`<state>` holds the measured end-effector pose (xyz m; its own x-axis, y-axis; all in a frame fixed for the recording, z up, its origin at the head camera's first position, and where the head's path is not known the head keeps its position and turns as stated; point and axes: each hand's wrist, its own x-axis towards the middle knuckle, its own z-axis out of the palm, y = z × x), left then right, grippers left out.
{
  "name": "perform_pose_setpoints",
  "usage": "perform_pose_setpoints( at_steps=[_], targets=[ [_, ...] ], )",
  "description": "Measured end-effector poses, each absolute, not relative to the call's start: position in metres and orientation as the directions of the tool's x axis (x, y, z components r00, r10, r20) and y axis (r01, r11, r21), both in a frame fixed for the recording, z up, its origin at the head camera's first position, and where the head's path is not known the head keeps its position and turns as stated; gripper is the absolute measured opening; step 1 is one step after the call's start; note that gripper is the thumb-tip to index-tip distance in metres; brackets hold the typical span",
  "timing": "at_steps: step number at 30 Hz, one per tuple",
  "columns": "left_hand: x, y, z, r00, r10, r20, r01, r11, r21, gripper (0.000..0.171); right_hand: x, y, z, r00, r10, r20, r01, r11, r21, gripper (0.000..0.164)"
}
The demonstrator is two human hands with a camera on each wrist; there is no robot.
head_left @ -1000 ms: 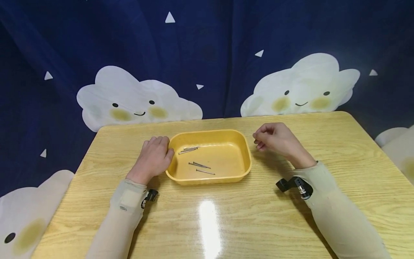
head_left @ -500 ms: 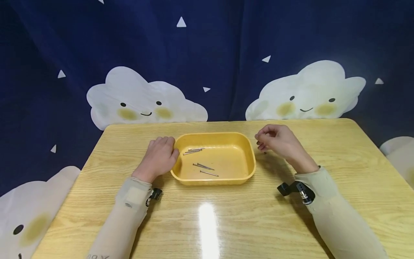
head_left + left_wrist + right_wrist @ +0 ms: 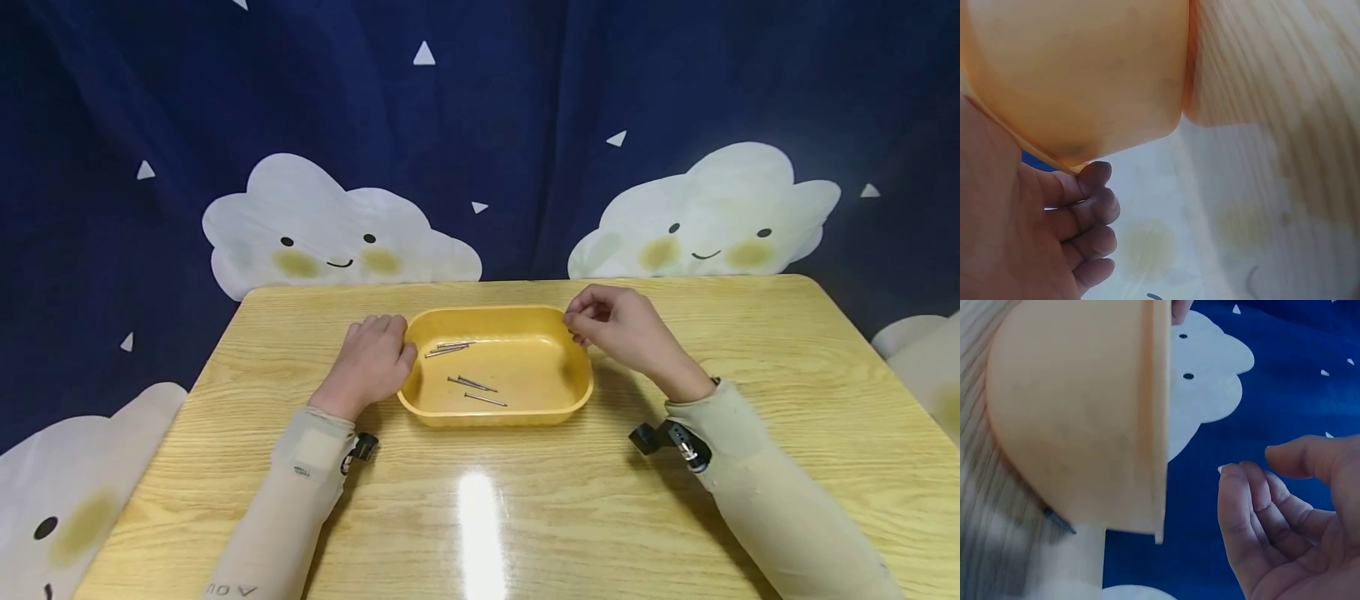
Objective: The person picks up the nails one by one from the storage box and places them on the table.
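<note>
A yellow plastic tray [image 3: 525, 367] stands on the wooden table with several nails [image 3: 474, 384] lying loose on its floor. My left hand [image 3: 367, 367] holds the tray's left rim; in the left wrist view its fingertips [image 3: 1102, 206] are bent at the edge. Over the tray's far right corner is my right hand [image 3: 622, 329], thumb and fingers loosely bent. The right wrist view has a gap between thumb and fingers, with nothing held. There, another nail [image 3: 1060, 520] lies on the table against the tray's outer wall; in the head view I cannot see it.
The wooden table [image 3: 390, 517] extends around the tray on all sides. Behind its far edge hangs a dark blue cloth [image 3: 517, 125] printed with white clouds. A small black camera [image 3: 663, 440] is strapped at the right wrist, another at the left wrist.
My right hand has shifted left, from beside the tray to over its right rim. The left hand stays on the left rim. The head view has shifted slightly.
</note>
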<state>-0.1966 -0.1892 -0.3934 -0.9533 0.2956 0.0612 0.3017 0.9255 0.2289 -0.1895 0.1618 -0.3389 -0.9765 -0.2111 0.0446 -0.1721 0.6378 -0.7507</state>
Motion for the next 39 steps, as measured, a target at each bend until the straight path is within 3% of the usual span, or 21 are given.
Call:
perform_pose_setpoints(
  at_steps=[25, 39],
  targets=[
    [-0.195, -0.189, -0.393, -0.950, 0.304, 0.069, 0.312, 0.925, 0.217, 0.023, -0.184, 0.122, -0.342, -0.923, -0.369, 0.114, -0.334, 0.615, -0.714, 0.005],
    [-0.195, -0.189, -0.395, -0.948, 0.308, 0.082, 0.318, 0.924, 0.211, 0.022, -0.184, 0.105, -0.348, -0.885, -0.452, 0.109, -0.419, 0.676, -0.606, 0.012]
  ],
)
